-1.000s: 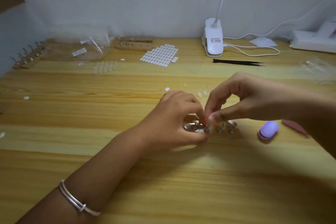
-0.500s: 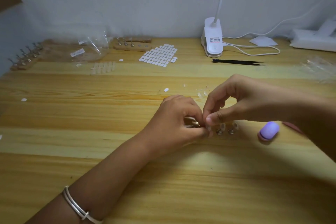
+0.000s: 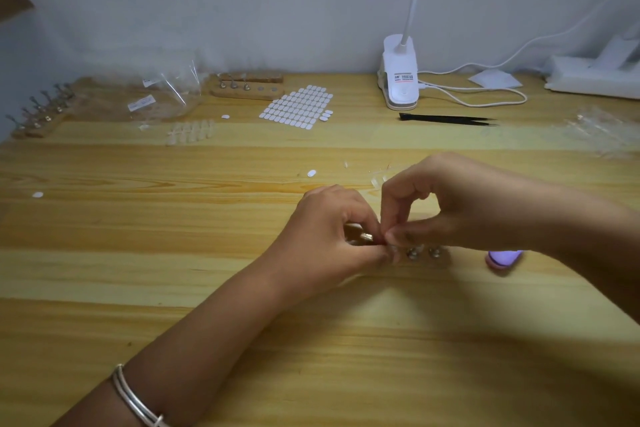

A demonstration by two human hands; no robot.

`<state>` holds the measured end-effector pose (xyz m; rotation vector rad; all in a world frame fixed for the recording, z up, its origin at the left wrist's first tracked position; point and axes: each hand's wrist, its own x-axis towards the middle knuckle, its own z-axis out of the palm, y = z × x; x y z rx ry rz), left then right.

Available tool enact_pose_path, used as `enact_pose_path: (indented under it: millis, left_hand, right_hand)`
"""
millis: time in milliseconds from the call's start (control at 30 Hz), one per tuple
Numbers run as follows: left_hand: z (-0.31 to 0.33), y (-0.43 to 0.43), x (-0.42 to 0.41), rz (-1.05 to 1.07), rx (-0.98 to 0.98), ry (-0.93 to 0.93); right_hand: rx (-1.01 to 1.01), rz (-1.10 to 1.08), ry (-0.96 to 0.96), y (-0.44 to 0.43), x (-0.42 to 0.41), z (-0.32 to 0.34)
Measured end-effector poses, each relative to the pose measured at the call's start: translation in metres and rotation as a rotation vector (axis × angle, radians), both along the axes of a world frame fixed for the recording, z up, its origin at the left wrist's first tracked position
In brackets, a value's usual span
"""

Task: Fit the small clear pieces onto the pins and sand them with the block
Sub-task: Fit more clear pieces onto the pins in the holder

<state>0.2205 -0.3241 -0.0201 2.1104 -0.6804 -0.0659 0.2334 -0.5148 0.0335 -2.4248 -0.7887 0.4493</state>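
Pale wood planks of the table run back to a white wall. Bare wood spans the left middle and the whole bottom of the frame, crossed only by the left forearm with its bracelet. No table edge shows at the bottom or sides.

At centre, the left hand curls its fingers round one metal pin. The right hand meets it with thumb and forefinger pinched narrowly on that pin's end. Whether a clear piece sits between the fingertips cannot be made out.

Two more pins stand just below the right hand, their bases in shadow. One purple block lies right of them, its top cut off by the right wrist. A few loose clear pieces lie just above the hands, too faint to count.

Three loose white ovals are scattered on the left and middle.

Along the back:
- a rack of pins at upper left, blurred
- clear bags
- a cluster of clear tips
- one wooden stand with three pins
- one sheet of white stickers
- one clip lamp, its neck cut off by the top edge
- one pair of black tweezers
- crumpled clear plastic at the right edge
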Motion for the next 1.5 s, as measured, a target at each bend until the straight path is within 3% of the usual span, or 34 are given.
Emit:
enact_pose_path:
  millis: [133,233,300,367,467,567,967,1167,1500]
  left_hand:
    - [0.002,-0.001,-0.001,0.007,0.019,-0.003]
    - [0.003,-0.001,-0.002,0.008,0.065,-0.051]
    - [0.004,-0.001,0.000,-0.003,0.149,-0.108]
    - [0.008,0.001,0.004,0.005,0.230,-0.084]
    - [0.013,0.003,0.014,-0.007,0.401,-0.076]
    - [0.014,0.001,0.022,-0.048,0.543,-0.084]
    - [0.020,0.009,0.030,-0.107,0.361,0.130]
    - [0.018,0.011,0.033,-0.112,0.354,0.076]
    - [0.017,0.013,0.031,-0.116,0.359,0.025]
  right_hand:
    - [-0.057,0.015,-0.123,0.000,-0.007,0.002]
    - [0.037,-0.024,-0.106,-0.009,0.009,0.005]
    - [0.125,-0.175,-0.147,-0.023,0.028,0.002]
    - [0.059,-0.272,-0.192,-0.033,0.045,-0.006]
    - [-0.005,-0.268,-0.149,-0.032,0.050,-0.021]
    - [-0.009,-0.234,-0.221,-0.024,0.051,-0.030]
    - [-0.061,0.054,-0.474,-0.023,0.060,-0.026]
    - [0.009,-0.075,-0.532,-0.008,0.063,-0.035]
    - [0.074,-0.103,-0.444,-0.016,0.057,-0.035]
